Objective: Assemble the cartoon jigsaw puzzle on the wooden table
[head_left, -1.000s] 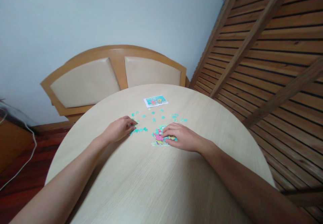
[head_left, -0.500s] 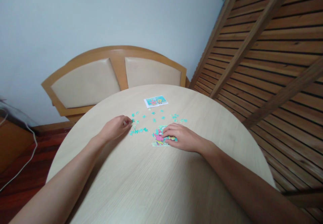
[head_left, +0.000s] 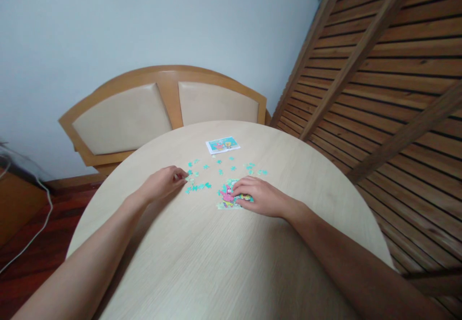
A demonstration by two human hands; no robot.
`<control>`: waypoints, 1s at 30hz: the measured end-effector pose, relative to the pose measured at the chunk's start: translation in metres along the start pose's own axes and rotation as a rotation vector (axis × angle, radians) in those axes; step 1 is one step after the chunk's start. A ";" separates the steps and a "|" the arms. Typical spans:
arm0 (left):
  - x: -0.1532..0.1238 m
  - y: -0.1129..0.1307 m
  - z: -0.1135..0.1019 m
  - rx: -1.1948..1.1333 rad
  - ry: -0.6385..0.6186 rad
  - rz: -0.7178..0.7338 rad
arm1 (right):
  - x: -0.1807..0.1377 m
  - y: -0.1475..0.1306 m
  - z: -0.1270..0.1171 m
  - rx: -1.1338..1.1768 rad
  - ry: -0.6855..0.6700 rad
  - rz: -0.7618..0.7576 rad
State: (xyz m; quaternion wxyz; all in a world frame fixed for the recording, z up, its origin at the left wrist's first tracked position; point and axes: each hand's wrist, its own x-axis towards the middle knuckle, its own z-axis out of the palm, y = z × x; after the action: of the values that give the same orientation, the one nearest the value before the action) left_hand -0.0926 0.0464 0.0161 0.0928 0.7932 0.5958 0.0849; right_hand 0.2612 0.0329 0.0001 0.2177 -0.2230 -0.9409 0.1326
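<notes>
A partly joined cartoon puzzle (head_left: 228, 197) lies on the round wooden table (head_left: 224, 262). My right hand (head_left: 262, 196) rests flat on its right part, fingers stretched over the pieces. Several loose teal puzzle pieces (head_left: 202, 185) are scattered to the left and behind it. My left hand (head_left: 164, 183) is at the left edge of that scatter, fingers curled in a pinch round a small piece (head_left: 188, 179) at its fingertips. A small reference picture card (head_left: 223, 144) lies farther back on the table.
A wooden bench with two beige padded backs (head_left: 162, 110) stands behind the table against the pale wall. A slatted wooden panel (head_left: 390, 79) leans along the right. A white cable (head_left: 34, 231) runs over the dark floor at the left.
My left hand has drawn back to the left from the loose pieces and its fingers have closed into a pinch. My right hand has stayed on the puzzle.
</notes>
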 end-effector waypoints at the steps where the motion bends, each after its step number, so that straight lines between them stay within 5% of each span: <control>1: 0.000 -0.001 0.001 -0.009 0.000 0.004 | 0.000 0.000 0.000 0.001 0.000 0.002; 30: 0.000 0.001 0.002 -0.235 -0.024 0.003 | 0.000 0.000 -0.001 0.004 -0.007 0.018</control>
State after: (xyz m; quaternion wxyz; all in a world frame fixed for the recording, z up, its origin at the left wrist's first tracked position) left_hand -0.0909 0.0456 0.0141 0.1920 0.7789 0.5793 0.1447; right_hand 0.2616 0.0330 0.0006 0.2137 -0.2309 -0.9393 0.1371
